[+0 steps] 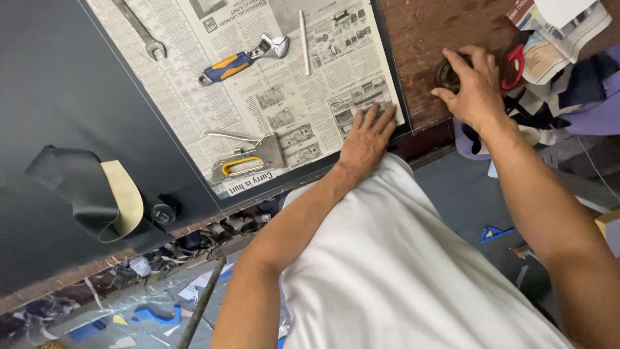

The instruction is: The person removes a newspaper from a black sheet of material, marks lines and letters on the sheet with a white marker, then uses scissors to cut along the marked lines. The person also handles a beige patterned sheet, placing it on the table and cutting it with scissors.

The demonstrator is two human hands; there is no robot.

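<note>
1. The right hand [476, 87] reaches onto the bare brown tabletop [426, 39] and closes its fingers around a dark, round roll-like object [447, 74]; most of that object is hidden under the fingers, so its exact kind cannot be told.
2. That round object lies near the far right of the table, just beside a pair of red-handled scissors [515, 64], whose loop shows at the hand's outer edge.
3. The left hand [367, 139] lies flat, palm down and fingers spread, gripping nothing. It presses on the near right corner of a newspaper sheet [284, 97].
4. The newspaper rests on a large dark sheet [58, 84] of material that covers most of the table, with a thin pale line running along its surface beside the paper.
5. On the newspaper, left of the flat hand, lies a metal staple gun [248, 161] with a yellow insert.
6. Farther away on the paper lie an adjustable wrench [242, 59] with a blue and orange handle, an open-ended spanner [141, 29] and a slim white pencil-like stick [303, 32].
7. At the left, a corner of the dark sheet is folded back, showing its cream underside [126, 197], near a small black socket-like piece [163, 212].
8. Papers and purple cloth [581, 84] are heaped beyond the right hand.
</note>
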